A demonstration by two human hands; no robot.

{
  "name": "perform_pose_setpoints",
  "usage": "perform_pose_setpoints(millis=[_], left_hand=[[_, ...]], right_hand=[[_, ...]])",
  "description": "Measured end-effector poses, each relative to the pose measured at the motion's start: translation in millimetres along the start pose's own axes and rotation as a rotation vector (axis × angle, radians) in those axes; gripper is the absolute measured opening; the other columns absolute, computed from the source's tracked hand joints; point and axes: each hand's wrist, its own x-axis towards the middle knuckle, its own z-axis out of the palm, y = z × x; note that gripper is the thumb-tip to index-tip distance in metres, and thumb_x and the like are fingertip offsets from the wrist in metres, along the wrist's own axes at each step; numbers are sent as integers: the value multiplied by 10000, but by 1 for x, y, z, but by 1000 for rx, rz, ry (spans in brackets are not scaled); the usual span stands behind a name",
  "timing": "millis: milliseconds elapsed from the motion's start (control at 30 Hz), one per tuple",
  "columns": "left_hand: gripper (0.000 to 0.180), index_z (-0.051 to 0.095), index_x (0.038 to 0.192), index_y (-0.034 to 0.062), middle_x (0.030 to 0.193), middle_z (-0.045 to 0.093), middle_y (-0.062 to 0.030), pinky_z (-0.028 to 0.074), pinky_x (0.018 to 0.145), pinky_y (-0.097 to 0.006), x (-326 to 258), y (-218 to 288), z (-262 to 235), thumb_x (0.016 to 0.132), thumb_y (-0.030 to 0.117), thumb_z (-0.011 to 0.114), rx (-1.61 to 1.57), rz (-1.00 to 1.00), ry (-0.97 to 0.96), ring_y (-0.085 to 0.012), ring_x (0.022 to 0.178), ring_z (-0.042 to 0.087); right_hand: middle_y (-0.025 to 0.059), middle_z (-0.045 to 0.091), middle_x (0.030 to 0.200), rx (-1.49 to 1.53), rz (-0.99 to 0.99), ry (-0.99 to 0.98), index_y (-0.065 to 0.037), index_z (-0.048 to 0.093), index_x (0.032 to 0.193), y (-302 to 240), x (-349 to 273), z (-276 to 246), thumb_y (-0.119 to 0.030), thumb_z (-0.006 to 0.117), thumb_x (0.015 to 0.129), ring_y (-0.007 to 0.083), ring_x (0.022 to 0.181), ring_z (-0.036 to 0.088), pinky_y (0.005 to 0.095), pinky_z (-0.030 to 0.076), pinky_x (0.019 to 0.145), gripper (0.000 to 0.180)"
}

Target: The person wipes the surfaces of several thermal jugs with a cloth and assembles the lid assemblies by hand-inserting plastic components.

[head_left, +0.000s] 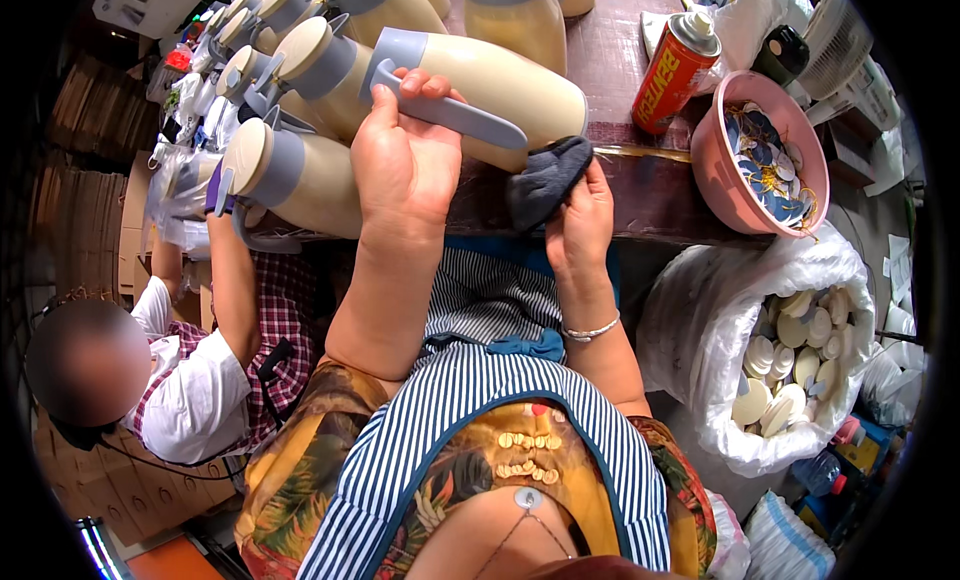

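Observation:
A cream vacuum jug with a grey collar and a grey handle lies tilted over the table's near edge, its base to the right. My left hand is closed around the handle, palm turned up. In my right hand is a dark grey cloth, pinched and pressed up against the jug's base end. Part of the base rim is hidden behind the cloth. Just left of my left wrist another cream jug with a lid leans outward.
Several more lidded jugs crowd the table's left side. A red spray can and a pink basin of round tags stand right. Below, a white sack holds cream lids. A co-worker is at my left.

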Motion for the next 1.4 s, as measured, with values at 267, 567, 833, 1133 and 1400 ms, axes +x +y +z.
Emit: perform_pose_setpoints(millis=[267,567,833,1133,1400], left_hand=[[275,424,1074,31,911,462,-58,393,905,-349,-28,-34,15,1070,299,365,174,157,-81,-195,874,452],[281,486,1141,14,871,478,-50,405,866,-306,-30,1,-35,1063,271,406,971,256,-154,-171,863,473],[563,548,1186,4,1158,559,-159,419,944,-418,32,22,62,850,418,729,1720,1409,-427,-298,1087,532],[368,586,1108,91,1062,649,-143,463,919,-482,225,-43,102,819,283,709,2741,333,-1014,-362,1114,572],[229,540,815,89,896,623,-54,378,995,-480,184,-9,71,671,22,704,2386,533,-1376,-284,1074,559]], right_hand=[[44,667,977,192,13,-126,-24,642,1027,15,3,17,-149,460,1026,116,843,627,263,526,788,221],[20,630,858,-222,-412,111,12,629,1056,-47,13,-1,-128,440,1044,55,707,562,196,468,651,236],[-3,581,780,-324,-407,-15,7,633,1079,-65,11,-4,-87,462,1032,38,668,525,179,430,587,201],[-35,601,800,-314,-289,102,-2,662,1065,-31,29,-47,-128,488,1031,26,683,506,183,419,618,217],[58,678,938,60,-12,143,-12,637,1122,-9,62,-48,-115,421,1044,122,798,650,261,544,723,252]])
